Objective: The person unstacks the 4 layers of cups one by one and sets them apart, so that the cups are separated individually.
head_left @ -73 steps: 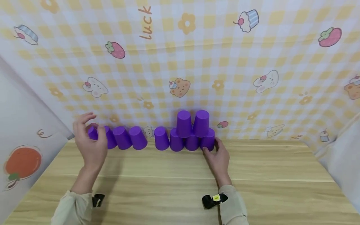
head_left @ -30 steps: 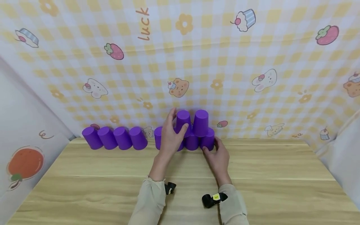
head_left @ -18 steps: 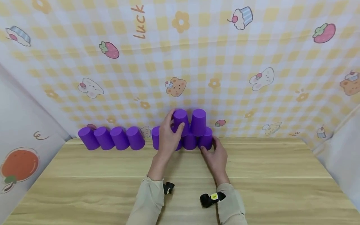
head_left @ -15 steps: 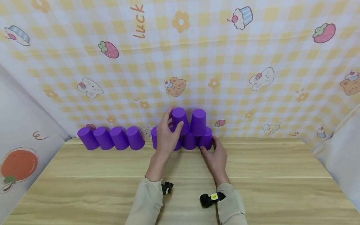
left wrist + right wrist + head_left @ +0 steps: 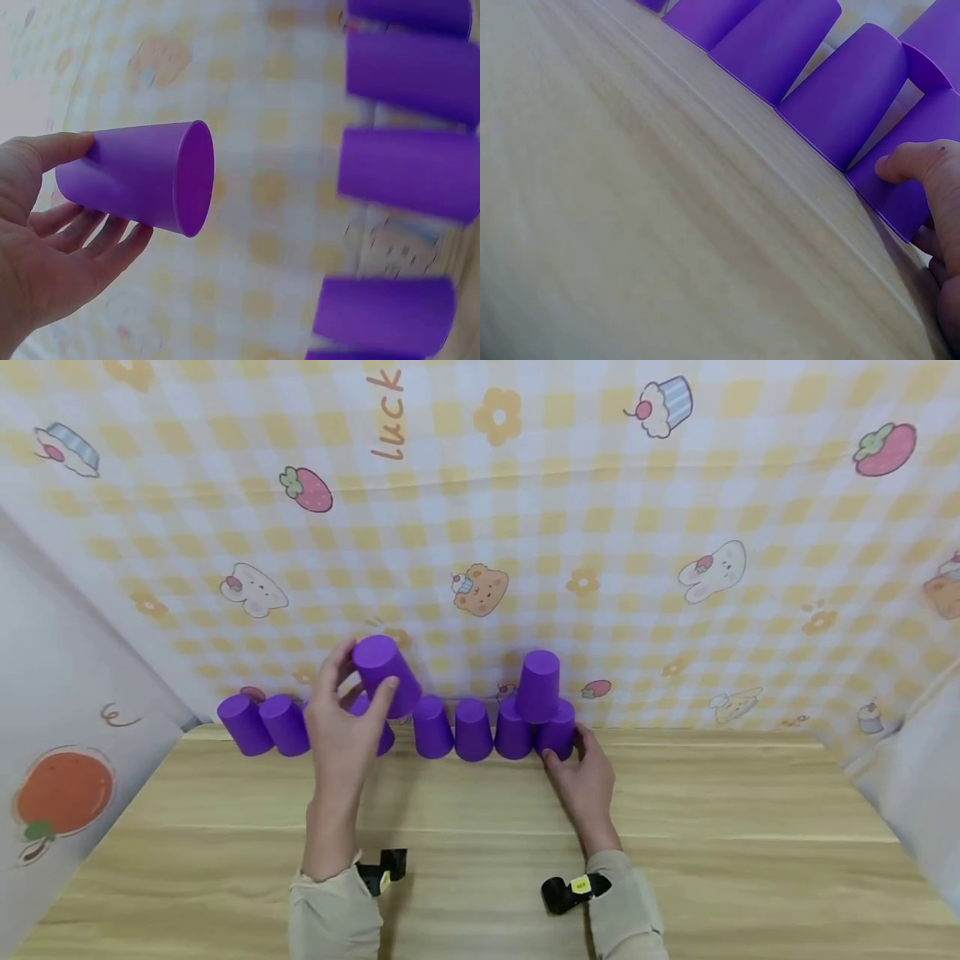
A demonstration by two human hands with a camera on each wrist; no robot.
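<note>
My left hand (image 5: 341, 739) grips a purple cup (image 5: 386, 675) between thumb and fingers, raised in front of the left row of cups. In the left wrist view this cup (image 5: 139, 176) is mouth-down in the scene, its rim facing the row. My right hand (image 5: 585, 781) holds the rightmost bottom cup (image 5: 557, 727) low at its sides; the right wrist view shows the thumb (image 5: 904, 161) against its wall. One upper cup (image 5: 539, 685) rests across that cup and its neighbour (image 5: 513, 731). To their left stand two more upside-down cups, the nearer one (image 5: 473, 731) beside the pair.
Several upside-down purple cups, such as the leftmost one (image 5: 245, 725), line the back left; my left hand partly covers some. A checked cloth (image 5: 600, 510) hangs right behind the row. The wooden table (image 5: 480, 860) extends forward towards me.
My left hand came from the left, took hold of the left upper cup, lifted it off the row and carried it left. My right hand has kept its hold on the rightmost cup.
</note>
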